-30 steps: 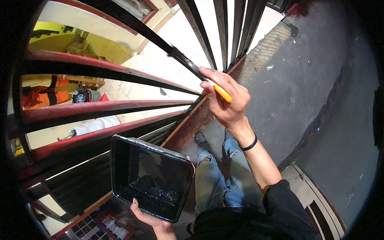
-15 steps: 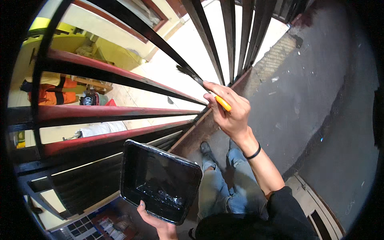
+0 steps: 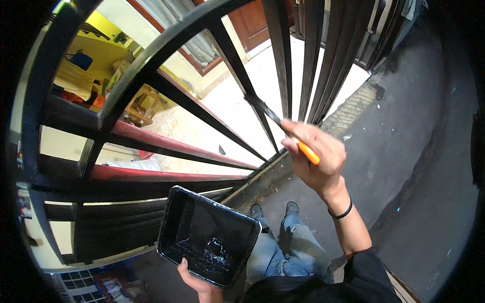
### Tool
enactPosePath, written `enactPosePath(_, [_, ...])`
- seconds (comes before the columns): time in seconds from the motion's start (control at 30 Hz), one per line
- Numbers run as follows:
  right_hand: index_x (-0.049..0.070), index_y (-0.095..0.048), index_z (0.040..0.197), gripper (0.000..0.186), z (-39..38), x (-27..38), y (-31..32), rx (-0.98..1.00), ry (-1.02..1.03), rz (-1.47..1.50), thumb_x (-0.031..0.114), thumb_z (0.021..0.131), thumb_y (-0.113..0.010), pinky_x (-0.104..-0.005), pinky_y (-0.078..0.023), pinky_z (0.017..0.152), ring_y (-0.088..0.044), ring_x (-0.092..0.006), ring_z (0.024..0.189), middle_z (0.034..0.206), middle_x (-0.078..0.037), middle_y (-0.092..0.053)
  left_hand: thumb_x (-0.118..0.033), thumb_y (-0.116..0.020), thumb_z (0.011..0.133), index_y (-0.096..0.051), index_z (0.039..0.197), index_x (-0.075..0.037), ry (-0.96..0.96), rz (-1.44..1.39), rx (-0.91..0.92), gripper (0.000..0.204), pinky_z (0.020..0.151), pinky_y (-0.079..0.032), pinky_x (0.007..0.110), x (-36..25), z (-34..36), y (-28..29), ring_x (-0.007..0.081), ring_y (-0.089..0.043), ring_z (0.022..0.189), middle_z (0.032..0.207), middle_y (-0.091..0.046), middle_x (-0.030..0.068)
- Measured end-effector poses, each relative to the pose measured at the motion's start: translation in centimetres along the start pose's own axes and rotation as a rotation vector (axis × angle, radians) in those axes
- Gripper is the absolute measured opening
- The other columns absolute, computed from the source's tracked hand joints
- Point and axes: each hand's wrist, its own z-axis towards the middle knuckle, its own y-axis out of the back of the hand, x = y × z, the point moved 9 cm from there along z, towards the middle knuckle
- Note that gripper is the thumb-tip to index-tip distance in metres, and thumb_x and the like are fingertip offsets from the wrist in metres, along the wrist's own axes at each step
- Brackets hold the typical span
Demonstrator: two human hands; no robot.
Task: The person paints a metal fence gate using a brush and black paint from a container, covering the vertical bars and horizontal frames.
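Note:
Lower in the picture, my left hand grips a black rectangular tray by its near edge, thumb over the rim. Dark, glossy streaks of what looks like paint coat its inside. Higher and to the right, my right hand is closed on a paintbrush with an orange handle, slightly blurred. Its dark bristles lie against an upright bar of a metal gate or fence, whose bars are mostly black, some with red sides. Whether the bristles press on that bar or just overlap it, I cannot tell.
A curved black rail joins the bars. Beyond are a pale tiled floor, a curtained window, a wooden door, a yellow wall and stool. My jeans and shoes stand on grey pavement beside the gate's bottom rail.
The view has shifted, showing more of the curved rail, window and door. My right hand with the brush and the tray in my left hand appear lower and farther right. Both grips are unchanged.

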Motion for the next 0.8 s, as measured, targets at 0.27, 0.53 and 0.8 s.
enactPosePath(0.27, [0.006,-0.077,0.118,0.033,5.7,3.5,2.1,-0.261,0.200,0.000,0.019,0.089,-0.083,-0.0310,-0.061,0.068,-0.079,-0.0242,0.088,0.106,-0.013,-0.079,-0.049,-0.053,0.092,-0.054,0.144,-0.006,-0.033,-0.018,0.030,0.067,0.099,-0.054,0.053,-0.4,0.1,0.3,0.0383,-0.062,0.122,0.138,-0.061,0.0179])
enactPosePath(0.53, [0.003,-0.077,0.112,0.027,4.1,2.3,3.6,-0.115,0.019,-0.046,0.016,0.089,-0.083,-0.0308,-0.063,0.072,-0.079,-0.0232,0.085,0.099,-0.012,-0.080,-0.049,-0.052,0.093,-0.055,0.142,-0.006,-0.010,-0.065,-0.001,0.065,0.099,-0.054,0.052,-0.6,-0.4,-0.1,0.0373,-0.062,0.122,0.136,-0.062,0.0163])
enactPosePath(0.8, [-0.001,-0.076,0.113,0.028,7.8,4.5,4.4,-0.349,0.200,0.033,0.020,0.094,-0.078,-0.0310,-0.063,0.074,-0.079,-0.0246,0.087,0.101,-0.015,-0.080,-0.048,-0.056,0.090,-0.059,0.138,-0.007,-0.008,-0.017,0.049,0.063,0.100,-0.054,0.050,-1.0,-0.8,-1.7,0.0347,-0.064,0.117,0.133,-0.064,0.0152])
